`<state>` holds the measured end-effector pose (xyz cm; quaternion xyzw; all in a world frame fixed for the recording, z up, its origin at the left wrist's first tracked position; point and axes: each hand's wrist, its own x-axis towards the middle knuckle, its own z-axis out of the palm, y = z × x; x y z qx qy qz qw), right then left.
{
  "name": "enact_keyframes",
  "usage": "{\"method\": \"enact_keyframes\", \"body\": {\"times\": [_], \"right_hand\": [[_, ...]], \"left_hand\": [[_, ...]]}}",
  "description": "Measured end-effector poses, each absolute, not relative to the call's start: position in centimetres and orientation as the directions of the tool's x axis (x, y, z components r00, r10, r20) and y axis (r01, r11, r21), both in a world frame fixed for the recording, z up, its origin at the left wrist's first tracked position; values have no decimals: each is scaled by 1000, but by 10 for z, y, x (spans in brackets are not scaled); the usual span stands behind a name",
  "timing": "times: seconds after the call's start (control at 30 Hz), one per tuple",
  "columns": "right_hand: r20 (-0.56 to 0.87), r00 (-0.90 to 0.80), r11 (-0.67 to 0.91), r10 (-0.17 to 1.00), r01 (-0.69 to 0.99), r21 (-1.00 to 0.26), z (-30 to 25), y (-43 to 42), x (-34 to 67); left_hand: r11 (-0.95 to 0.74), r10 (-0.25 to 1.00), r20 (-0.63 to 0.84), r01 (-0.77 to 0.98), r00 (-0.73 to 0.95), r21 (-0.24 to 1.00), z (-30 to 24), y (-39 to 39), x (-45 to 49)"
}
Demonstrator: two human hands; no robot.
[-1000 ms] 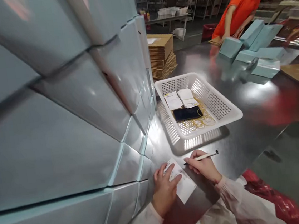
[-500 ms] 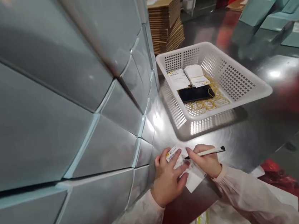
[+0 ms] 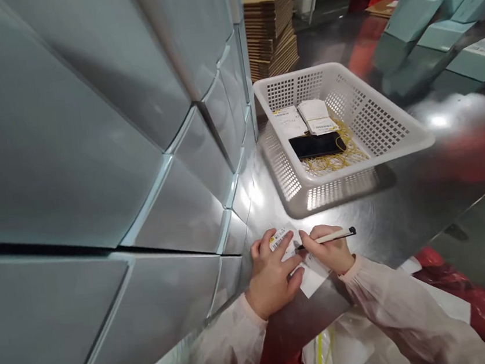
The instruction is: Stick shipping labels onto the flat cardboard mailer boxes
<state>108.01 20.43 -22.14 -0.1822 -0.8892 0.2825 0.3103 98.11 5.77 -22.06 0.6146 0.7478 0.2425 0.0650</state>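
A white paper slip (image 3: 311,279) with a barcode and a yellow mark lies on the shiny metal table (image 3: 360,215). My left hand (image 3: 273,275) rests flat across the slip, fingers spread, pressing it against the tabletop. In my right hand (image 3: 329,248) is a pen (image 3: 334,235) with a white barrel and a black end, its tip touching the slip between my two hands. Part of the slip is covered by my fingers, and the writing near the tip is too small to read.
Stacked pale blue boxes (image 3: 162,208) form a wall close on my left. Ahead stands a white perforated basket (image 3: 386,159) with banded slips (image 3: 317,116), a black phone (image 3: 317,145) and yellow rubber bands (image 3: 332,163). Flattened cardboard (image 3: 271,32) and more blue boxes (image 3: 413,13) are beyond.
The view has shifted slightly, so basket and hands appear a little higher. Both hands keep their places on the slip, with the pen still at the paper.
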Motion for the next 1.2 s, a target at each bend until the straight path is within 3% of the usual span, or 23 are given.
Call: {"method": "enact_keyframes", "body": {"times": [0.3, 0.47, 0.57, 0.97, 1.1, 1.2], "right_hand": [[454, -734, 781, 505, 166, -602, -223, 205, 1079], [406, -716, 717, 568, 188, -671, -227, 206, 1081], [449, -726, 756, 522, 150, -637, -228, 207, 1081], [411, -729, 729, 547, 175, -661, -224, 207, 1079], [428, -767, 780, 478, 146, -609, -225, 209, 1080], [438, -752, 778, 493, 157, -608, -225, 208, 1080]], "left_hand": [[128, 950, 201, 887, -237, 444, -220, 58, 981], [125, 951, 202, 887, -235, 444, -221, 58, 982], [125, 950, 202, 885, -236, 448, -221, 58, 982], [119, 952, 203, 887, -230, 447, -221, 57, 982], [117, 953, 204, 895, -222, 430, -221, 57, 983], [118, 956, 194, 896, -219, 429, -221, 57, 984]]}}
